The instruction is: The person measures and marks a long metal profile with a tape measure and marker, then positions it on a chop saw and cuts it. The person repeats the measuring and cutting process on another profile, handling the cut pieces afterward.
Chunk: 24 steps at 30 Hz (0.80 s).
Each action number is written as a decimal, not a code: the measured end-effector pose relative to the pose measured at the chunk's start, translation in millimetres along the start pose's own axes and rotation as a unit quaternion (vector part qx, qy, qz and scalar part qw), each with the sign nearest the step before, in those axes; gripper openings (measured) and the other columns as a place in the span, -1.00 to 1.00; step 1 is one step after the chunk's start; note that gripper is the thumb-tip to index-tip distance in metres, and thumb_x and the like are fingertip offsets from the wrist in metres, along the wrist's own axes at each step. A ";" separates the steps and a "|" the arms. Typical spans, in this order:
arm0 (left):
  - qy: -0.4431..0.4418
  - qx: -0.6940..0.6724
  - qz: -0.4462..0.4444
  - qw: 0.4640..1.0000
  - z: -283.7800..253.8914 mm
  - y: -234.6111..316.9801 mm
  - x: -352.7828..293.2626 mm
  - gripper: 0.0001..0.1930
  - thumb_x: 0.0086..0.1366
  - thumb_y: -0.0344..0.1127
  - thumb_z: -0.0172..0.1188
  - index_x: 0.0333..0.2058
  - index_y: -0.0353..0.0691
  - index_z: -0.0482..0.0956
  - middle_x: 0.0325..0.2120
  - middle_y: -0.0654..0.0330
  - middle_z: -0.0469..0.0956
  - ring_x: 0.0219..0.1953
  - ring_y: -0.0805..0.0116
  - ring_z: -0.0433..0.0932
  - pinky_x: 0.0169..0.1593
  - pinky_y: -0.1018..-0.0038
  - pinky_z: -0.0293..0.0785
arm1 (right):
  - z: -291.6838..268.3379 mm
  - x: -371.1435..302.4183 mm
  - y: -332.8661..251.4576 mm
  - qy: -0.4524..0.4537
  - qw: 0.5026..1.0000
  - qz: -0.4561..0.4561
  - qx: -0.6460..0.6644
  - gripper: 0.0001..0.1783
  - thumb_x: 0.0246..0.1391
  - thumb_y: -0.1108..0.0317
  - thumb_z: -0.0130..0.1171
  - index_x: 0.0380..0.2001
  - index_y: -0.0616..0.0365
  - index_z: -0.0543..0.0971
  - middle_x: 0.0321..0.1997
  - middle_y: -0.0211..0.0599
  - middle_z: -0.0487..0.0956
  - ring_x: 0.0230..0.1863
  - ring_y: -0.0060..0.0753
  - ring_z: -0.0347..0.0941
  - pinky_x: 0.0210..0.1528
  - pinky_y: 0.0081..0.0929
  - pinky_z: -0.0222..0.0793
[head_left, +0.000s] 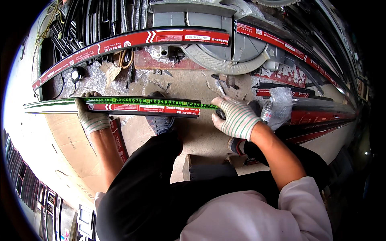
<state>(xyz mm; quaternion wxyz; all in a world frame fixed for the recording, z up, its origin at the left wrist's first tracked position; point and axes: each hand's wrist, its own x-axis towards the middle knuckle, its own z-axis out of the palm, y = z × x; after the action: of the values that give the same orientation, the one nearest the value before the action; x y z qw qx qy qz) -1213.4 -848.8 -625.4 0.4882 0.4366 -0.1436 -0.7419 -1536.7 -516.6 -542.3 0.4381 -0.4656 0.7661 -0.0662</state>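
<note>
A long dark profile strip with red protective film point(161, 109) lies across in front of me, above my knee. My left hand point(93, 115), in a striped knit glove, is closed around the strip toward its left part. Along the strip's upper edge runs the green blade of a tape measure point(136, 101), pulled out past the strip's right end. My right hand point(238, 117), in a matching glove, is closed on the dark tape measure case point(220, 113), which the fingers largely cover. The case sits a little to the right of the strip's end.
A miter saw with a round grey base point(225, 60) stands ahead. One red-filmed strip point(169, 37) crosses its front, another point(285, 45) runs off right. A plastic-wrapped bottle point(273, 106) is right of my hand. Cardboard point(70, 140) lies left, a dark block point(211, 170) between my legs.
</note>
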 end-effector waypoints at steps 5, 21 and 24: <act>-0.011 0.011 -0.010 1.000 -11.0 -1.3 5.5 -0.66 0.45 -0.02 0.20 -0.24 -0.24 0.51 -0.37 0.10 0.55 -0.28 0.18 0.52 -0.06 0.24 0.59 | 34.0 2.1 5.5 0.061 0.998 -0.007 -0.019 -0.75 0.17 0.37 0.09 -0.10 0.19 0.55 -0.25 0.03 0.62 -0.15 0.16 0.57 -0.01 0.00 0.49; 0.080 0.137 0.028 0.987 -29.9 -11.6 -3.2 -0.30 0.14 0.40 0.34 -0.25 -0.25 0.56 -0.38 0.13 0.61 -0.24 0.17 0.61 -0.02 0.25 0.62 | 59.5 36.3 2.3 0.035 0.979 0.044 0.196 -0.83 0.29 0.34 0.13 -0.30 0.21 0.59 -0.49 -0.19 0.61 -0.46 -0.42 0.51 -0.32 -0.35 0.46; 0.072 0.118 0.033 0.990 -34.1 -12.4 1.8 -0.43 0.24 0.26 0.35 -0.24 -0.22 0.54 -0.37 0.17 0.59 -0.24 0.18 0.60 -0.02 0.24 0.61 | 62.5 46.1 10.4 0.017 0.974 0.058 0.217 -0.73 0.27 0.16 0.10 -0.25 0.15 0.60 -0.30 0.07 0.66 -0.25 0.16 0.60 -0.16 -0.07 0.50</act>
<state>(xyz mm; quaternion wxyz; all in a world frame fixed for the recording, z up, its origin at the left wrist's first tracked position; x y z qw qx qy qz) -1194.2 -837.2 -653.9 0.4666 0.5383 -0.2090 -0.6699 -1506.2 -527.2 -613.6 0.5184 -0.3133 0.7665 -0.2136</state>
